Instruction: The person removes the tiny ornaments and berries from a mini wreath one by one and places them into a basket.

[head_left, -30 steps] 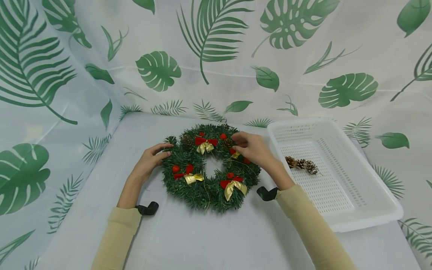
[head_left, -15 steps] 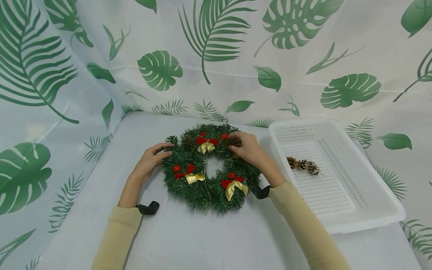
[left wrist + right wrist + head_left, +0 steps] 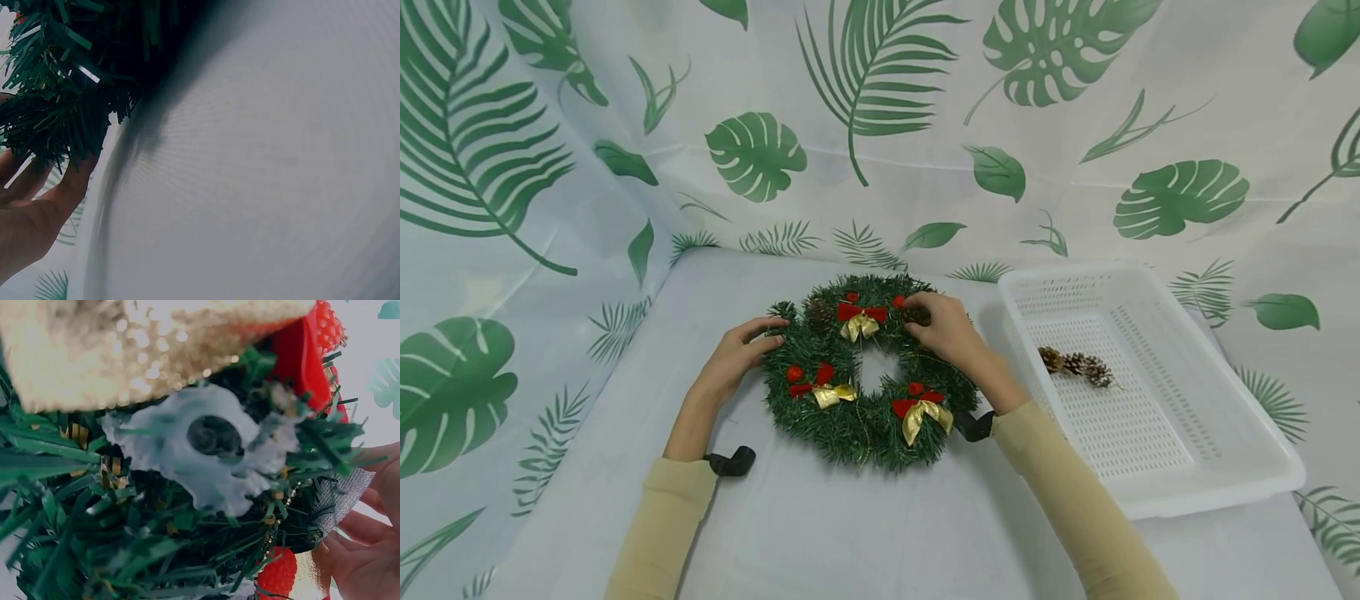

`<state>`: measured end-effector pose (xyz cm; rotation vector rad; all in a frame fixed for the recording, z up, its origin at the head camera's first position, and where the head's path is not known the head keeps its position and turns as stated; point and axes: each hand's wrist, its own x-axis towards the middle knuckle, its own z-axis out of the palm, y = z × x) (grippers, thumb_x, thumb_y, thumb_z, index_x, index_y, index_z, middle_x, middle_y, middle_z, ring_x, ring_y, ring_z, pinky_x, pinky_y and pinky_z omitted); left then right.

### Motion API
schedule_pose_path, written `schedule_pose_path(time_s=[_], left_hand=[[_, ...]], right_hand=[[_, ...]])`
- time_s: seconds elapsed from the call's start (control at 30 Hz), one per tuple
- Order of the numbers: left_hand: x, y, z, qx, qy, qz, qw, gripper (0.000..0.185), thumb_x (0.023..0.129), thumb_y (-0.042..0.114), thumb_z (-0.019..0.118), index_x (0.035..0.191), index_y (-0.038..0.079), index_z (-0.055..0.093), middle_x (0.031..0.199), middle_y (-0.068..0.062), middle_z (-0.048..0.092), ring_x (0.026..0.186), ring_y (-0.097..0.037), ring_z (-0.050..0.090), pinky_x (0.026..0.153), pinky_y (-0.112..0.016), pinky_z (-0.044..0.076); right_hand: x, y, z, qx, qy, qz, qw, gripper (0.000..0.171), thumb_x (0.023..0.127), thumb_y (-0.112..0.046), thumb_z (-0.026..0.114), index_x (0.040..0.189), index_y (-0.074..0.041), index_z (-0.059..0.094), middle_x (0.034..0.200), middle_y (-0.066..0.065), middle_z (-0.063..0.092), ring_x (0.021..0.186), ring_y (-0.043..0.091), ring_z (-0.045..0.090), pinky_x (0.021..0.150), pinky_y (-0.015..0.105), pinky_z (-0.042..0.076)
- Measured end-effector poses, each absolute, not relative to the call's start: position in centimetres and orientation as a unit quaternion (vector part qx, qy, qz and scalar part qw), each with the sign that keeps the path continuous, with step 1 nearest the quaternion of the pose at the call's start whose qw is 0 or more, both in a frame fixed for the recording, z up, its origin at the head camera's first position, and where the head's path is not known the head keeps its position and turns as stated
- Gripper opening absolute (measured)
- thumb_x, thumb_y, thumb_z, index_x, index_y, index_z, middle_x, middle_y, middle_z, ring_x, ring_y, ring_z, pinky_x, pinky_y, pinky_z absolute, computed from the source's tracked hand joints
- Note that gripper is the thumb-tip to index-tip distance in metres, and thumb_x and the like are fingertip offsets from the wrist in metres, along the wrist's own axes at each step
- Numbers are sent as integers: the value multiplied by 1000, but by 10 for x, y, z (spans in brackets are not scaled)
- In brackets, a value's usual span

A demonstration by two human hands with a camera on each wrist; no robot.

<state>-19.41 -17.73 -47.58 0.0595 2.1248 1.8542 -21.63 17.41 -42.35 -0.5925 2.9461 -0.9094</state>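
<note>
A green tinsel wreath (image 3: 827, 433) with red-and-gold bows and red berries lies on the white table. My left hand (image 3: 730, 358) grips its left edge, fingers and thumb about the greenery; the left wrist view shows those fingers (image 3: 69, 187) against the tips. At the upper right of the wreath, my right hand (image 3: 951, 333) pinches a brown pine cone (image 3: 916, 316), partly hidden by the fingers. Another pine cone (image 3: 818, 315) sits at the upper left of the ring. In the right wrist view, silvery mesh (image 3: 344, 497) lies beside the right hand (image 3: 369, 531), and the held cone cannot be made out.
A white perforated plastic basket (image 3: 1240, 417) stands on the right, close to the right forearm. Several pine cones (image 3: 1078, 367) lie in it near its left wall. Behind the table hangs a leaf-printed curtain (image 3: 910, 167).
My right hand has moved slightly left and inward over the wreath, and its fingers now cover more of the pine cone. The left hand stays at the wreath's edge.
</note>
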Motion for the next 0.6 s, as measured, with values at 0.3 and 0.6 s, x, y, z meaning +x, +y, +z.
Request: schedule_pose_path(time_s=[0.3, 0.6], left_hand=[[-193, -177, -474, 23, 741, 653, 157, 47, 104, 27, 63, 147, 10, 56, 168, -8, 28, 144, -38, 41, 110, -56, 39], [-193, -177, -476, 26, 742, 652, 154, 47, 103, 27, 64, 146, 10, 57, 168, -9, 29, 145, -40, 40, 114, -62, 37]], right_hand=[[-214, 175, -421, -193, 936, -294, 6, 32, 95, -4, 72, 126, 2, 69, 121, 22, 70, 98, 33, 72, 81, 43, 60], [-209, 176, -417, -191, 934, -301, 3, 30, 96, -3, 71, 126, 2, 70, 120, 22, 70, 97, 33, 73, 82, 43, 61]])
